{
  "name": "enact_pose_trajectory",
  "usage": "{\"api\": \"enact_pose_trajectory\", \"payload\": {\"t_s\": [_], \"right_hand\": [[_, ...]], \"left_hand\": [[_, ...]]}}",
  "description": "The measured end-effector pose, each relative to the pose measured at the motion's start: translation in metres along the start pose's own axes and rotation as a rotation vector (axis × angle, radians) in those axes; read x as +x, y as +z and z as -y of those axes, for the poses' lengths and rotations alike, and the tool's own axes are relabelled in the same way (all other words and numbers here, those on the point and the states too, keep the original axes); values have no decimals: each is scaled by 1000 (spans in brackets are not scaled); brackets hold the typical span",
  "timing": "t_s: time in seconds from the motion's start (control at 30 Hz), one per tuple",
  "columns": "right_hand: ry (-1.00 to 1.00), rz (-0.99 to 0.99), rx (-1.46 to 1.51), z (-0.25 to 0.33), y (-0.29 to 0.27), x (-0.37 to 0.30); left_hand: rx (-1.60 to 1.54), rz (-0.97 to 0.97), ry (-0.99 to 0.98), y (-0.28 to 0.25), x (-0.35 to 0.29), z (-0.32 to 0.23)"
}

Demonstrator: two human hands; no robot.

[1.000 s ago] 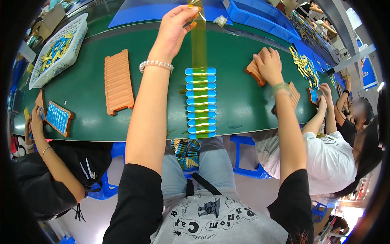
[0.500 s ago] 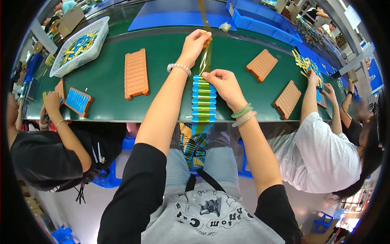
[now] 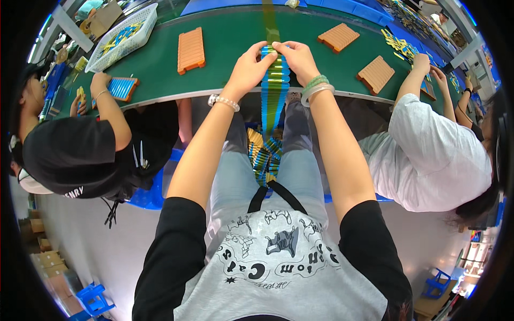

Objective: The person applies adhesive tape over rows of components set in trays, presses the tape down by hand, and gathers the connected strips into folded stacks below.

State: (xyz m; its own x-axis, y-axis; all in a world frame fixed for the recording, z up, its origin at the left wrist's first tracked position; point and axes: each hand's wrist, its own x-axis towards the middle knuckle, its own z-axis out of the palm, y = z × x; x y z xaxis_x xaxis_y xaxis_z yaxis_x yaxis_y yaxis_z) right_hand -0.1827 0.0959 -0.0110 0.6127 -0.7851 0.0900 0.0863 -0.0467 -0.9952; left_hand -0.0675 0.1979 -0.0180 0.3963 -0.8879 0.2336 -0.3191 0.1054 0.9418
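The left hand and the right hand both grasp the strip, pinching it between thumbs and fingers, with the fingertips close together. The strip consists of blue pieces set side by side, with yellowish tape along their middle. Beyond the fingers, the tape extends toward the far side of the green surface. Below the fingers, the strip passes over the near edge of the surface and hangs down toward a folded pile between the person's thighs. Whether the strip and pile are continuous cannot be told.

Three orange trays stand apart on the surface: a ridged left tray, a far right tray and a near right tray. A white basket at far left contains blue and yellow sticks. A heap of similar loose sticks lies at right.

At left, a co-worker in black sits beside an orange frame filled with blue pieces. At right, a co-worker in a pale shirt reaches over the surface near the heap. A blue stool stands on the floor at lower left.
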Motion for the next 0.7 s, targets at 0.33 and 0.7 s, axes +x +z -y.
{"api": "enact_pose_trajectory", "payload": {"t_s": [0.33, 0.7], "right_hand": [[-46, -52, -96, 7, 1, -49], [135, -63, 155, -51, 1, -123]], "left_hand": [[39, -231, 185, 10, -40, -8], [-147, -300, -77, 49, -116, 2]]}}
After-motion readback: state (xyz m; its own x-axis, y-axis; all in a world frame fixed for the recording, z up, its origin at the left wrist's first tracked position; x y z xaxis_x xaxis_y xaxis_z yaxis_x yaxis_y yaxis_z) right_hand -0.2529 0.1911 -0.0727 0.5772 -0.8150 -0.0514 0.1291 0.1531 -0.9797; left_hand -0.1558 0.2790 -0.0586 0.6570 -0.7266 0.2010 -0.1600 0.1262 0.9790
